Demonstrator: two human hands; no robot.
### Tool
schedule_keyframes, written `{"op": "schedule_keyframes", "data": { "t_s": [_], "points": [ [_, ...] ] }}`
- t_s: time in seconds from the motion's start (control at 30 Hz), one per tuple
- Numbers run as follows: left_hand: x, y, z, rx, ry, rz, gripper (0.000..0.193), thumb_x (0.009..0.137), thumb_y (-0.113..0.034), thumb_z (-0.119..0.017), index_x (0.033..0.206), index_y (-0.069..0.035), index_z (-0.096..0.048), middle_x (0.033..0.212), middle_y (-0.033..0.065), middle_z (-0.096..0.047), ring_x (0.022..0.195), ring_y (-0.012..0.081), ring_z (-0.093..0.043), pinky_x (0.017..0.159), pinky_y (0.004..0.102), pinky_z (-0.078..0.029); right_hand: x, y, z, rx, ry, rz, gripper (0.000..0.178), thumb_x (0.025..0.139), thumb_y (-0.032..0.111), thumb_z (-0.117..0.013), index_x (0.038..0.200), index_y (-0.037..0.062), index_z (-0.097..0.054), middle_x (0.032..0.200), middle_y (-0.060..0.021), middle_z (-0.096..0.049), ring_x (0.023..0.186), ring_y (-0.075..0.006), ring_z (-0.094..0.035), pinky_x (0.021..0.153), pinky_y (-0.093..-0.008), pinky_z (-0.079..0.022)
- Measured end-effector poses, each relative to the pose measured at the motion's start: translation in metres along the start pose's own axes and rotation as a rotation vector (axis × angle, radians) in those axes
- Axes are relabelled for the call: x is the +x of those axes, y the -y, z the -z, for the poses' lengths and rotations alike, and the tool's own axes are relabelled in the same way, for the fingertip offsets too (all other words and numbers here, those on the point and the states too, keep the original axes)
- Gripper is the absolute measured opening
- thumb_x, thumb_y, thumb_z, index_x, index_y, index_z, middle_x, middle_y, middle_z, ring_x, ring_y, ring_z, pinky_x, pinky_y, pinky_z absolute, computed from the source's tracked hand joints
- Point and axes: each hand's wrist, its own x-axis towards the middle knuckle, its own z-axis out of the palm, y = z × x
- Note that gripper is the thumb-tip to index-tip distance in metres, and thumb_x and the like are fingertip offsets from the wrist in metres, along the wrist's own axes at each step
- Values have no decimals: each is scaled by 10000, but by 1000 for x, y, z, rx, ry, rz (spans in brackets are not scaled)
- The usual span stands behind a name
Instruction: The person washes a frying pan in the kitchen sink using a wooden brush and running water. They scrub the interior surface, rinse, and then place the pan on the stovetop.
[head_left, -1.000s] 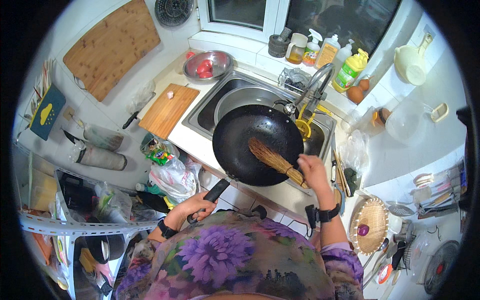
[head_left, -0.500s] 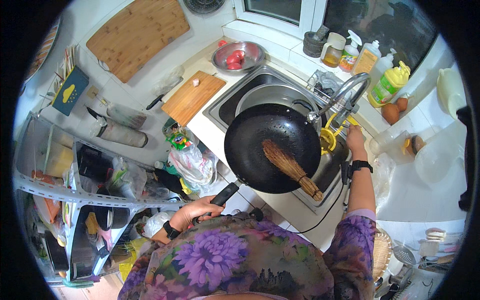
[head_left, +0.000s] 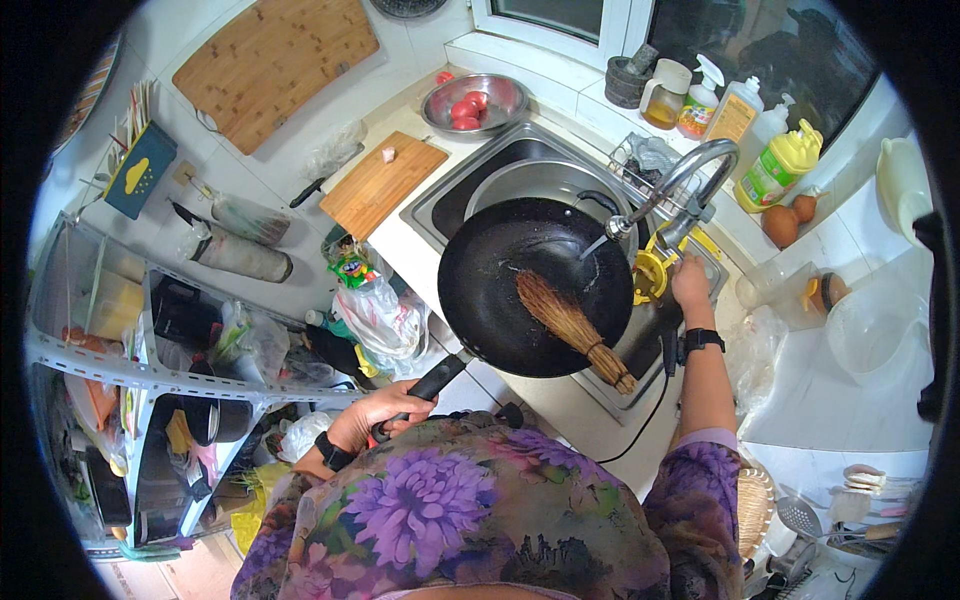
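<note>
My left hand (head_left: pixel 375 418) grips the black handle of a large black wok (head_left: pixel 520 270), which is held over the steel sink (head_left: pixel 455 195). A straw scrubbing brush (head_left: pixel 572 328) lies loose inside the wok, its handle end at the rim. My right hand (head_left: pixel 690 278) has reached to the base of the curved steel tap (head_left: pixel 672 185), beside a yellow fitting (head_left: pixel 650 277). A black band sits on each wrist. A thin stream runs from the spout into the wok.
A wooden cutting board (head_left: pixel 385 182) lies left of the sink, and a larger board (head_left: pixel 270 55) leans behind. A steel bowl with tomatoes (head_left: pixel 473 101), bottles (head_left: pixel 775 165) on the sill, a metal shelf rack (head_left: pixel 130 370) at the left, plastic bags (head_left: pixel 375 310) below the counter.
My right hand let go of the brush and moved up to the tap. The brush now rests in the wok. Water has started to run.
</note>
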Motion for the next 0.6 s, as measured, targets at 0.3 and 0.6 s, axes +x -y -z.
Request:
{"op": "schedule_keyframes", "data": {
  "t_s": [0.3,0.6],
  "points": [
    [4,7,3,-41,18,-9,197,896,-164,-646,992,-75,-499,632,-33,-477,406,35,-383,342,207,-249,14,-17,-23,720,133,-408,503,931,171,-574,1375,-13,-423,1088,-173,-608,872,-241,-659,732,-353,-556],
    [3,12,6,-70,-5,20,277,869,-224,-684,1008,-76,-496,616,-15,-473,422,66,-406,346,233,-252,1,-15,-3,1627,137,-628,367,942,202,-574,1236,6,-473,1152,-208,-605,1004,-334,-643,855,-408,-556]
  ]
}}
